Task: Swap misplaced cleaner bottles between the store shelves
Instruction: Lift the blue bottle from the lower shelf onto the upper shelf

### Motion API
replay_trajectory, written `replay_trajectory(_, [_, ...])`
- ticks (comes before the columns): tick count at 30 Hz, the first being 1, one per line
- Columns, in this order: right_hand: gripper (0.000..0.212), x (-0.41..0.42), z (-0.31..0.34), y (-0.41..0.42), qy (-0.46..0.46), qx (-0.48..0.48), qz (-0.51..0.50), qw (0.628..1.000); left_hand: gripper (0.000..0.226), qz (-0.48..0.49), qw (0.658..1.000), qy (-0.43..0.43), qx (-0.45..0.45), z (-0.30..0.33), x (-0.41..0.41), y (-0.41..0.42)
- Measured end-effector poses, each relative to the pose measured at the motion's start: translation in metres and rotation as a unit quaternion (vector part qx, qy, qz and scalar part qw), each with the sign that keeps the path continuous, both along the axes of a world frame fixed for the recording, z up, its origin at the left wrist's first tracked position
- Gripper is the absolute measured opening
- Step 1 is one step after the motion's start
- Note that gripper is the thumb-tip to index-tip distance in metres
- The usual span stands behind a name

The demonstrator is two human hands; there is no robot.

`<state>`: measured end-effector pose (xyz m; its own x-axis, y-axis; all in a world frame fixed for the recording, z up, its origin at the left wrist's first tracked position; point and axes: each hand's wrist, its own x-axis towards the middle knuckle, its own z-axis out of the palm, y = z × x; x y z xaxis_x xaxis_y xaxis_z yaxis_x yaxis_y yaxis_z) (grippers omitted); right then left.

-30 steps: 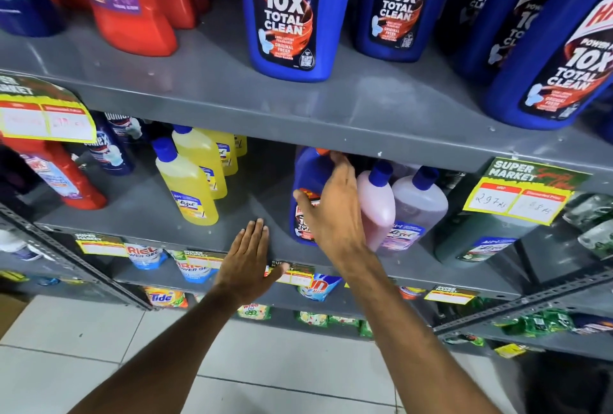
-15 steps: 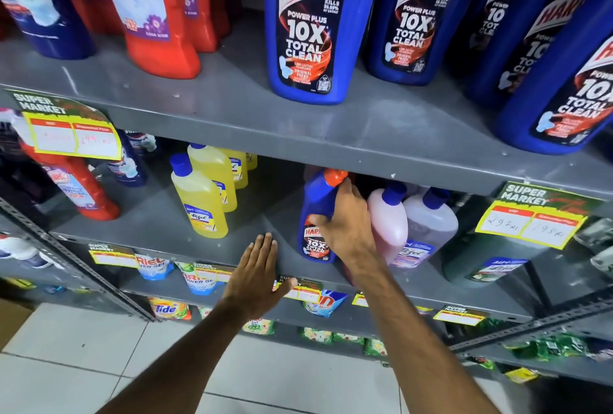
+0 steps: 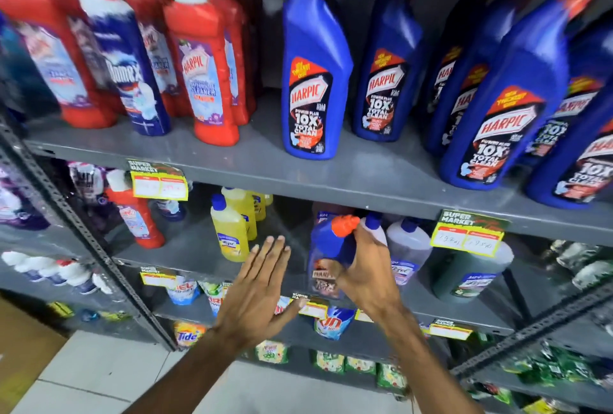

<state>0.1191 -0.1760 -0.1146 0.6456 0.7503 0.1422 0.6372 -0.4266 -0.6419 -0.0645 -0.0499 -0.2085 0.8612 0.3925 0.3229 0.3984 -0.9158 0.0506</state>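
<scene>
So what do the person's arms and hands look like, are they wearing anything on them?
Nothing is worn, as far as the picture shows. The left hand and the right hand are bare, with no gloves, rings, watch or bands in sight. Both forearms are bare too, with no sleeve reaching into view.

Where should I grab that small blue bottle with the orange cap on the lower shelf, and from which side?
Grip the blue bottle at its narrow neck just under the orange cap, coming from the front right, as the right hand does. The neck angles forward, and pale bottles crowd its right side.
</scene>
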Motion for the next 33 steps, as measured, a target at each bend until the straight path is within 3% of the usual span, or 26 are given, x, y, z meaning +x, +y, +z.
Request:
replay_trajectory(6, [0.07,-0.01,0.099,-0.038,-0.083,0.066,0.029,0.994,0.092,0.005,0.992,-0.113,0.051,0.088,-0.005,-0.002])
replay_trajectory(10, [0.069,-0.006,0.169,-0.049,-0.136,0.137,0.058,0.979,0.093,0.027,0.985,-0.158,0.067,0.138,0.014,0.019])
replay_trajectory(13, [0.063,0.008,0.212,-0.048,-0.175,0.181,0.059,0.966,0.101,0.059,0.986,-0.143,0.056,0.162,0.031,0.04])
replay_trajectory(17, [0.074,0.029,0.259,-0.035,-0.198,0.202,0.043,0.958,0.118,0.096,0.993,-0.066,0.014,0.174,0.052,0.064])
replay_trajectory(23, [0.067,0.072,0.276,0.005,-0.187,0.197,0.035,0.962,0.138,0.113,0.992,0.025,-0.055,0.169,0.07,0.081])
replay_trajectory(33, [0.051,0.113,0.254,0.037,-0.124,0.19,0.03,0.973,0.129,0.122,0.991,0.029,-0.036,0.169,0.073,0.082])
